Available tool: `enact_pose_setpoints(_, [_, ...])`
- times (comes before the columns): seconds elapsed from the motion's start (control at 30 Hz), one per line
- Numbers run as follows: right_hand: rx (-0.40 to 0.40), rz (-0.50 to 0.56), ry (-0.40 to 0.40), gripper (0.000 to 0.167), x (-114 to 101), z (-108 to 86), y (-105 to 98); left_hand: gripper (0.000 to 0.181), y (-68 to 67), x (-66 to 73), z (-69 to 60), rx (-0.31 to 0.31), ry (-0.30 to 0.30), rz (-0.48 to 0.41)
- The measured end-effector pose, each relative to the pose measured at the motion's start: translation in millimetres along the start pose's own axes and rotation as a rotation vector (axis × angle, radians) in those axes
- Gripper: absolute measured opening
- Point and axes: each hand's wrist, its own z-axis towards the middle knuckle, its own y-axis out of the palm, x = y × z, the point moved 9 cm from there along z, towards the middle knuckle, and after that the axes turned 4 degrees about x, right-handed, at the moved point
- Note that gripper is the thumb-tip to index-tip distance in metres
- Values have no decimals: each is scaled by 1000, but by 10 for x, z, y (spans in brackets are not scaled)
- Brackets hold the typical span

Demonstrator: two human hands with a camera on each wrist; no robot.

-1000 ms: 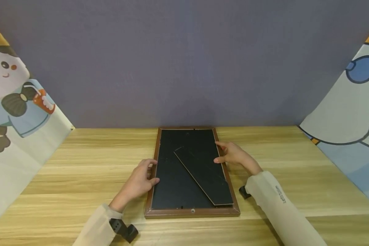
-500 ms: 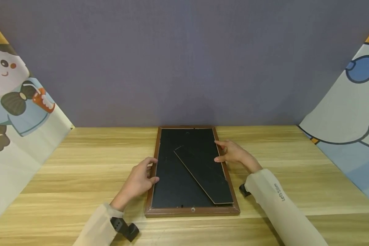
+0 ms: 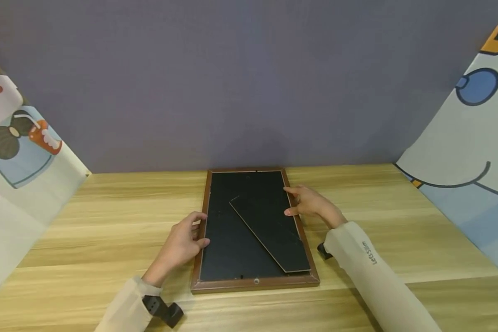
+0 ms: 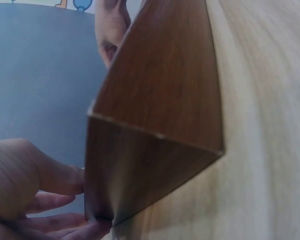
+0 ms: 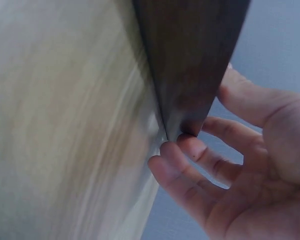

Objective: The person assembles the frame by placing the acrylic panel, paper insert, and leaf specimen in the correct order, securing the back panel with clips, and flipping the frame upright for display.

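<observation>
A picture frame [image 3: 216,286] with a brown border lies back side up on the wooden table, its black backing [image 3: 228,258] showing. Slanting across that backing is a flat black stand leg [image 3: 274,235]. My left hand [image 3: 180,242] grips the left side, thumb over the top edge and fingers at the outer side. On the opposite side my right hand [image 3: 313,205] holds the border in the same way, a bit farther back. Both wrist views show fingertips at the underside of the brown border [image 4: 165,85]; the right wrist view shows the fingers [image 5: 182,175] curled at the lower edge.
A grey-purple wall panel [image 3: 249,83] stands along the table's back edge, close behind the frame. Printed cartoon panels flank the left side [image 3: 29,147] and the right side [image 3: 452,147]. Bare wooden table [image 3: 120,221] lies around the frame.
The whole head view has shifted slightly, so the frame and both hands appear a little farther left. Both hands keep the same hold on the frame, and the stand leg lies as before.
</observation>
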Motion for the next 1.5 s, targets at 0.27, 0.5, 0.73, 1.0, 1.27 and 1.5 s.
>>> enact_pose_setpoints(0.27, [10, -4, -59, 79, -52, 30, 10, 54, -25, -25, -14, -3, -6, -25])
enact_pose_setpoints(0.5, [18, 36, -51, 80, -16, 41, 6, 51, 19, -61, 35, 19, 34, -47])
enact_pose_setpoints(0.73, [11, 81, -29, 91, -27, 73, 1, 60, 73, -160, 73, 17, 21, -106])
enact_pose_setpoints(1.0, [22, -8, 29, 101, -57, 127, -66, 66, 84, -240, 93, -1, -9, -128])
enact_pose_setpoints(1.27, [-22, -109, 28, 100, -180, 253, -65, 70, 91, -290, 103, 5, -28, -138])
enact_pose_setpoints(1.5, [-65, -120, 49, 100, -312, 430, -45, 69, 98, -295, 105, 16, -15, -149])
